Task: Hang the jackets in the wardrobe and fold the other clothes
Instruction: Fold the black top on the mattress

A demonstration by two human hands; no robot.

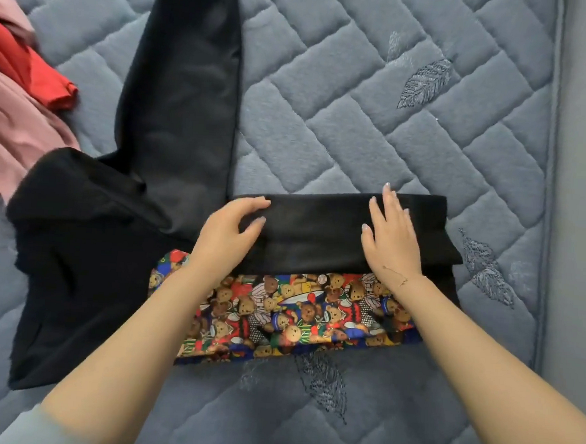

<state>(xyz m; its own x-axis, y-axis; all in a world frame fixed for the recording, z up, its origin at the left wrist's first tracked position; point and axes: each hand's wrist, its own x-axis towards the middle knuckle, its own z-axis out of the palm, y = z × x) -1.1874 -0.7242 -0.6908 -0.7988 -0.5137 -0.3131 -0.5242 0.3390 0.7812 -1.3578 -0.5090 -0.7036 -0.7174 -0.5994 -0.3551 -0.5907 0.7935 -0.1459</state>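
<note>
A black garment [119,231] lies spread on the quilted blue mattress [361,99], one long part reaching up toward the top of the view. Its right part is folded into a flat black band [318,230] lying over a colourful teddy-bear print fabric [296,311]. My left hand [231,231] rests on the band's left end with fingers loosely bent, thumb and fingertips touching the cloth. My right hand [390,234] lies flat on the band's right half, fingers straight and spread.
A pile of pink clothing [12,125] with a red garment [36,72] on it sits at the left edge. The mattress's piped edge [550,169] runs down the right side, with a grey strip beyond it.
</note>
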